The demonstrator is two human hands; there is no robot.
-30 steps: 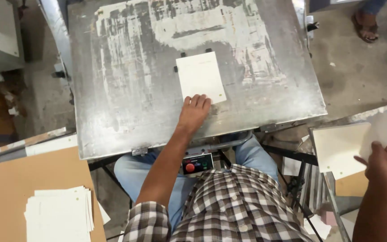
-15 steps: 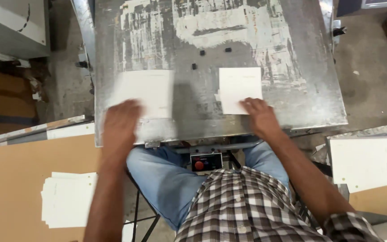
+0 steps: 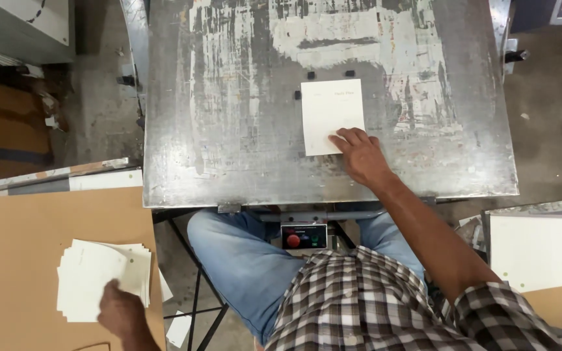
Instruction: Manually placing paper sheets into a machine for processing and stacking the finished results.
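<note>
On the metal surface (image 3: 229, 130) | right hand (image 3: 359, 153) flat, fingers spread on white card (image 3: 330, 114) | left hand (image 3: 121, 312) off its lower-left corner, resting on card stack (image 3: 99, 286), grip unclear

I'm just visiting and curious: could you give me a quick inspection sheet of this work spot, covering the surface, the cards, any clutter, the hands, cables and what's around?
Surface: worn, scratched metal plate with pale patches and small black stops.
Job's things: one white card flat on the plate; fanned stack of cards on the brown board; larger white sheets at right.
Clutter: paper scraps on the floor under the seat.
Hands: right hand fingertips on the card's lower edge; left hand on the stack.
Cables: nothing seen.
Surroundings: button box under the plate edge; concrete floor; grey cabinet at upper left.
</note>
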